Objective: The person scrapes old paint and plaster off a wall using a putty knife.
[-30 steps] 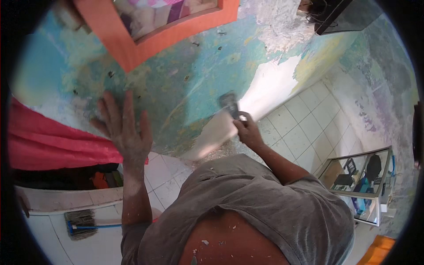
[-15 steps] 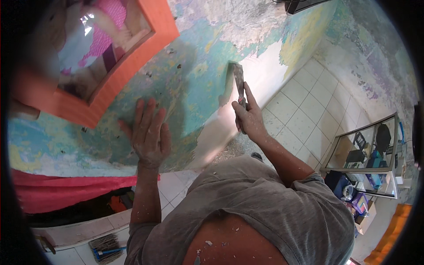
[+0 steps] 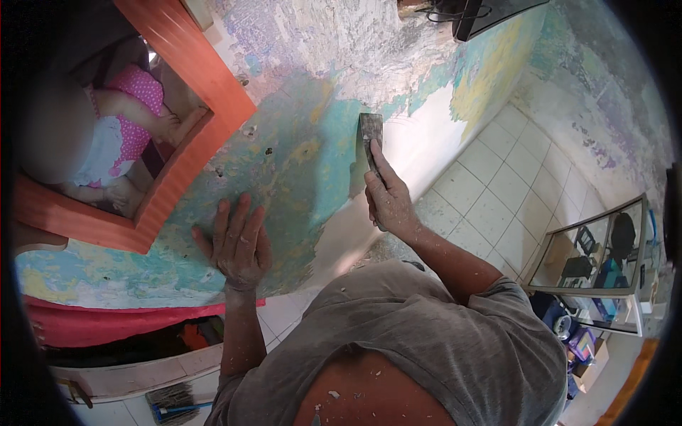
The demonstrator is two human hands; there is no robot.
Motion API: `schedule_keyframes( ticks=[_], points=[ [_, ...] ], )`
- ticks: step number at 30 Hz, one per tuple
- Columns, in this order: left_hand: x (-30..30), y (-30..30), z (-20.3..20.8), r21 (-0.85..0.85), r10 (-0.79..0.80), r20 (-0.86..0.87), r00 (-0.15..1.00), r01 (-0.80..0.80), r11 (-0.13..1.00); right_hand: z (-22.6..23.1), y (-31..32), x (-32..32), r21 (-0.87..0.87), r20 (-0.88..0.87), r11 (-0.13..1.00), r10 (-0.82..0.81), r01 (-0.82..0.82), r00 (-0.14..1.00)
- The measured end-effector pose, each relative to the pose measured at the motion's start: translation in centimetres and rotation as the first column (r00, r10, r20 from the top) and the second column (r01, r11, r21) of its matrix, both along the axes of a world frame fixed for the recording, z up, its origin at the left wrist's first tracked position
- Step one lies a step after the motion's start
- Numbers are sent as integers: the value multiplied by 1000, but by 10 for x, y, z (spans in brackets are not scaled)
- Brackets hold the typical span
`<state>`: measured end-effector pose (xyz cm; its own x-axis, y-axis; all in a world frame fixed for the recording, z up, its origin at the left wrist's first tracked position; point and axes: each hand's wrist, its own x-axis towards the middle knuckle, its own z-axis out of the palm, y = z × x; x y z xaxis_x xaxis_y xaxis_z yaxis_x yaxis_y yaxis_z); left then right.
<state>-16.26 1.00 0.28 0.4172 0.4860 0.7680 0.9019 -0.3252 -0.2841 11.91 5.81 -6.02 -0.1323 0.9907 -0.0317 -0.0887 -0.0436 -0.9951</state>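
My right hand (image 3: 390,202) grips a scraper (image 3: 371,130), its worn grey metal blade up against the wall. The index finger stretches along the blade, and the handle's lower end shows below the palm. Blade and wall meet where peeling turquoise paint borders a bare white patch (image 3: 419,131). To the left, my left hand (image 3: 240,245) lies on the mottled painted wall (image 3: 284,192), fingers spread and holding nothing. Whitish dust and specks cling to both hands and forearms.
An orange-framed opening (image 3: 206,64) at upper left shows a person in pink dotted clothing. Below hangs pink cloth (image 3: 106,326), near a blue-handled brush (image 3: 174,406). A glass-fronted cabinet (image 3: 586,291) stands right on the tiled floor (image 3: 490,177). A dark screen (image 3: 490,18) sits at the top.
My view has shifted, so the wall and frame sit lower. The scraper has turned to show more of its blade face and moved slightly left. My left hand stays spread on the wall.
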Motion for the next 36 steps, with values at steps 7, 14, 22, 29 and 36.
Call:
schedule_keyframes(
  ticks=[7, 14, 22, 29, 36],
  points=[
    [12, 1, -5, 16, -1, 72, 997, 0, 1000, -29, 11, 8, 580, 208, 813, -216, 58, 954],
    [66, -12, -13, -148, -279, 383, 880, 357, 922, -5, 20, 36, 70, 165, 993, 85, -98, 983],
    [122, 14, -20, -576, 6, 694, 720, 550, 604, 9, 22, 34, 166, -121, 985, 58, -37, 991],
    [153, 58, -35, -189, 498, 864, 78, 966, 176, 27, -6, 15, 68, -232, 992, 123, -110, 965],
    [173, 79, -38, -39, 513, 859, -8, 996, 80, 27, -22, 16, 151, -34, 986, 79, -73, 996]
  ],
)
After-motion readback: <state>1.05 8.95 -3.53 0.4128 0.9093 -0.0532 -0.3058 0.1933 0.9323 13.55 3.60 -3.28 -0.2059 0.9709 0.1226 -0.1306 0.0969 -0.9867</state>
